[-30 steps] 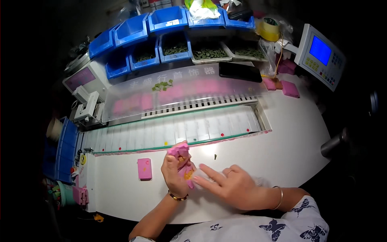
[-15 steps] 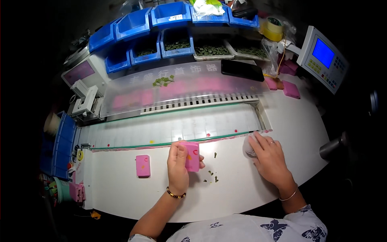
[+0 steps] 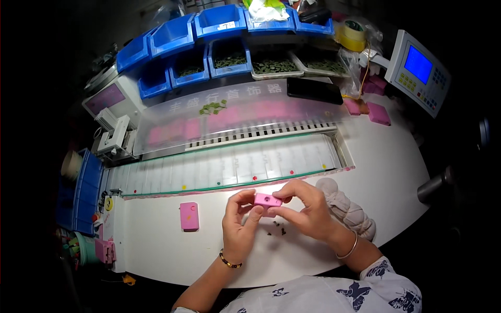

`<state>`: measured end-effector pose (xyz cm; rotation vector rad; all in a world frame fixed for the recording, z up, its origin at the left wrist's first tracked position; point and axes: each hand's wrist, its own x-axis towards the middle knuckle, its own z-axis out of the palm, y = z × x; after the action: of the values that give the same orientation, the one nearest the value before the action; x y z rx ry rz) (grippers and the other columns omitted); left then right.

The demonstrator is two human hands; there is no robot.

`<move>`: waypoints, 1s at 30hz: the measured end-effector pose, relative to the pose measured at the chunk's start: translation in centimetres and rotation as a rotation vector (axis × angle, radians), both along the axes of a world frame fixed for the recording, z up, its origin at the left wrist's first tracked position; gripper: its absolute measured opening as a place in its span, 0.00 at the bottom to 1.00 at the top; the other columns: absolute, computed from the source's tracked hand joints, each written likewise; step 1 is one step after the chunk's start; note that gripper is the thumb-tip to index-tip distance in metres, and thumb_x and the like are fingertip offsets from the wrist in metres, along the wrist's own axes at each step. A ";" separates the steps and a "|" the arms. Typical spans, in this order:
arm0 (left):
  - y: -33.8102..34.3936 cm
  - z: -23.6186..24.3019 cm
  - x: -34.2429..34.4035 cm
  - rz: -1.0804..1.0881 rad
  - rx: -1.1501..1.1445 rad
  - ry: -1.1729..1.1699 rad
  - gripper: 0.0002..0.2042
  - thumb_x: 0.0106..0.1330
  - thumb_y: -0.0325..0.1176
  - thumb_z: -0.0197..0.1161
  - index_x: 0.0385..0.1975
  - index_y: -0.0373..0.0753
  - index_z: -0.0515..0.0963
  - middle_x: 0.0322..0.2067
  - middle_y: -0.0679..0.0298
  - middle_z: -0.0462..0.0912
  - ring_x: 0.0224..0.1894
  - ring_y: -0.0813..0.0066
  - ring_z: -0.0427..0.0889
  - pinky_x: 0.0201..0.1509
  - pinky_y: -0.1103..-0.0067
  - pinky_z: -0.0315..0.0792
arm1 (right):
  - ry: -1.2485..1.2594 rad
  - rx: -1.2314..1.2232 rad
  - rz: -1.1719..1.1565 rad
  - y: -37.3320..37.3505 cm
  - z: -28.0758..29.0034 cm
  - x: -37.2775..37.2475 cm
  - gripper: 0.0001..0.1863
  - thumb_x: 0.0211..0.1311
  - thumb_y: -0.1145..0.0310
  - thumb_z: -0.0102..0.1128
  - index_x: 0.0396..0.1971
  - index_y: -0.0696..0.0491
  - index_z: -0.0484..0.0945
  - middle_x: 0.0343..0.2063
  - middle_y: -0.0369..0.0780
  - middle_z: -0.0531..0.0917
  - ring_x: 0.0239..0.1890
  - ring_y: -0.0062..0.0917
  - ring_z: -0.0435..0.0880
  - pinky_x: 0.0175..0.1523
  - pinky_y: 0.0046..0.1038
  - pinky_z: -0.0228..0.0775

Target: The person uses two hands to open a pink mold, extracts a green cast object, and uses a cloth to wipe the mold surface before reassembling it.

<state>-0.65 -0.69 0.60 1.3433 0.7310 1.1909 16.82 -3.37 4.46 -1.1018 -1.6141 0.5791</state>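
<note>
A pink block-shaped mould (image 3: 269, 200) is held up between both hands, its narrow end with a dark round hole facing me. My left hand (image 3: 240, 227) grips it from the left, thumb at the lower edge. On the other side my right hand (image 3: 308, 211) pinches it between thumb and fingers. A second pink mould (image 3: 189, 217) lies flat on the white table to the left. Just below the held mould are a few small dark green bits (image 3: 282, 231). Beside my right forearm rests a knotted whitish cloth bundle (image 3: 349, 211), partly covered by the arm.
A glass-edged conveyor strip (image 3: 235, 168) with coloured dots runs across the table. Behind it, a translucent cover (image 3: 182, 112) bears green pieces and a black phone (image 3: 314, 91). Blue bins (image 3: 229, 58) and trays of green pieces stand beyond. A control panel (image 3: 419, 73) is at right.
My right hand has moved left from the cloth bundle to the mould. The mould has turned from its broad face to its holed end. The conveyor's dots have shifted left.
</note>
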 end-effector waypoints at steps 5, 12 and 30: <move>0.5 1.2 0.3 0.349 0.674 0.550 0.23 0.47 0.25 0.74 0.42 0.36 0.69 0.46 0.54 0.70 0.46 0.61 0.74 0.51 0.75 0.69 | 0.089 -0.111 -0.131 1.0 -1.0 0.3 0.14 0.52 0.77 0.70 0.38 0.60 0.77 0.32 0.39 0.82 0.37 0.19 0.82 0.43 0.21 0.74; 4.3 -0.5 -0.6 0.230 0.353 0.559 0.21 0.48 0.26 0.70 0.42 0.35 0.70 0.41 0.59 0.72 0.37 0.71 0.73 0.42 0.78 0.71 | 0.458 -0.406 0.044 1.3 -2.3 0.1 0.25 0.58 0.73 0.66 0.55 0.58 0.68 0.49 0.42 0.78 0.50 0.22 0.78 0.49 0.23 0.74; 11.9 -0.8 -10.2 0.722 0.365 1.082 0.26 0.56 0.44 0.70 0.53 0.40 0.73 0.48 0.53 0.71 0.52 0.54 0.70 0.58 0.66 0.66 | 0.274 -0.446 0.019 0.5 -3.6 1.0 0.25 0.57 0.80 0.63 0.56 0.57 0.70 0.53 0.39 0.76 0.51 0.22 0.76 0.51 0.22 0.72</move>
<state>-10.89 11.22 -0.21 2.1448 1.9579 1.0881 17.81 -2.85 0.83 -1.2642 -1.2887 1.0900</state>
